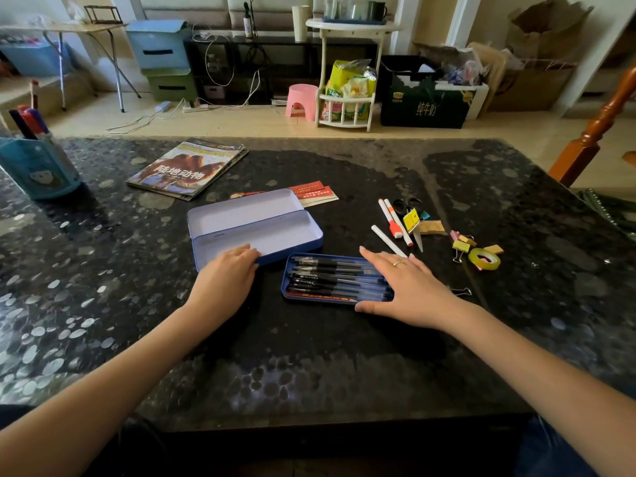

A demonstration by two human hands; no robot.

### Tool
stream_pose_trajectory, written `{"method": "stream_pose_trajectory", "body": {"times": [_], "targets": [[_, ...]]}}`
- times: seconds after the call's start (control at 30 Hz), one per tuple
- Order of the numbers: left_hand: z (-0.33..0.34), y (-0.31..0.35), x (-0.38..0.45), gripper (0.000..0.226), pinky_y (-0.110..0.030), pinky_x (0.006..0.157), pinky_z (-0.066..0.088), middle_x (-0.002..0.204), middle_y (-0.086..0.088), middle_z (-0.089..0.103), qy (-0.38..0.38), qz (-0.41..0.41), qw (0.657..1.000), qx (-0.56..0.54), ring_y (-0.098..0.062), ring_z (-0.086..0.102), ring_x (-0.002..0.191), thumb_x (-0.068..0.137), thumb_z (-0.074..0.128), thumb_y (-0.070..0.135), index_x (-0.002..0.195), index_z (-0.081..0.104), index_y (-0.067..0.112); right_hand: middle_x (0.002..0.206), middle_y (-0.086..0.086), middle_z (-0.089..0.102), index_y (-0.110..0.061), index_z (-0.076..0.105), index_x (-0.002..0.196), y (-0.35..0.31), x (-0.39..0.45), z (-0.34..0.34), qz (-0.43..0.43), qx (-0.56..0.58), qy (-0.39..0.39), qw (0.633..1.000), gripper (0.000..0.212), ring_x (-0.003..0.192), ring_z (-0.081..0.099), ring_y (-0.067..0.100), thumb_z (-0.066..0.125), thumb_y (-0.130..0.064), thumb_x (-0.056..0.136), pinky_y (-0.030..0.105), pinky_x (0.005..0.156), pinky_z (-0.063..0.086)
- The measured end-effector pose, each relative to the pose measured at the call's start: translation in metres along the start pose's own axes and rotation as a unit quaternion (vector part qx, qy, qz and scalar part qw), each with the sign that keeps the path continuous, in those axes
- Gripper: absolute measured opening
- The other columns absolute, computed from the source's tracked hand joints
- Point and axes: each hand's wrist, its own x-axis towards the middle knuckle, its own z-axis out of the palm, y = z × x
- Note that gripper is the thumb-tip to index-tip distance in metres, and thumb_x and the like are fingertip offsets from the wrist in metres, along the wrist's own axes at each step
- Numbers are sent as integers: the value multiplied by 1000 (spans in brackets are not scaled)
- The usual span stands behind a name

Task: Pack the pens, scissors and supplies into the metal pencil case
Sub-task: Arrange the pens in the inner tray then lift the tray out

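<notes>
Resting her flat left hand [230, 270] on the open case [254, 226], her spread right hand [409, 287] risked nudging the pen tray [335, 278] askew.

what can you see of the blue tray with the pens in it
The blue tray is a shallow, metal-looking insert with rounded corners, lying flat on the dark table just in front of the open pencil case. It holds a row of black pens laid lengthwise, with a red pencil along the near edge. The right hand rests spread over its right end.
</notes>
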Motion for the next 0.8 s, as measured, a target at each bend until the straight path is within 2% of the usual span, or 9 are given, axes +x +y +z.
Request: {"method": "stream_pose_trajectory", "body": {"times": [0.07,0.23,0.4,0.57,0.63,0.7,0.8], "targets": [[-1,0,0,19,-44,72,51,109,-11,65,15,-2,1000,-11,-32,61,96,94,49,16,108,60,9,155,-7,24,-36,4,150,0,0,1,-6,1,10,1000,97,142,21,11,52,-74,75,42,119,7],[-12,0,1,15,-42,69,50,95,-11,69,50,-3,998,-41,-33,63,88,93,52,15,100,63,8,152,-6,29,-34,11,150,-4,-1,4,-13,1,43,999,93,139,26,15,51,-73,76,37,115,19],[-32,1,-1,15,-38,71,51,92,-8,70,78,17,994,-69,-27,64,85,91,56,17,101,66,12,150,-1,34,-27,19,149,-9,13,-1,-2,24,59,998,91,136,32,19,57,-67,77,36,112,27],[-49,12,-14,18,-40,75,52,98,-7,72,111,51,989,-82,-28,65,91,90,58,15,104,69,12,138,1,51,-24,32,144,-25,54,-11,13,78,71,994,87,122,51,19,68,-59,73,38,104,41],[-55,16,-16,20,-40,79,52,102,-6,72,124,53,987,-88,-28,65,95,90,59,14,106,69,11,139,2,51,-24,34,142,-33,75,-12,17,78,56,995,81,124,49,22,66,-58,76,46,110,32],[-59,16,-16,20,-37,81,50,104,-4,72,132,53,986,-91,-27,64,97,89,59,14,107,69,12,145,2,44,-26,32,143,-36,97,-14,24,56,48,997,80,134,40,25,62,-62,78,53,116,13],[-60,15,-14,22,-33,81,48,106,-2,71,132,53,985,-99,-24,64,98,90,58,15,109,69,13,150,-3,38,-31,30,145,-31,128,-19,41,65,16,997,91,143,24,23,60,-74,70,60,114,0]]}}
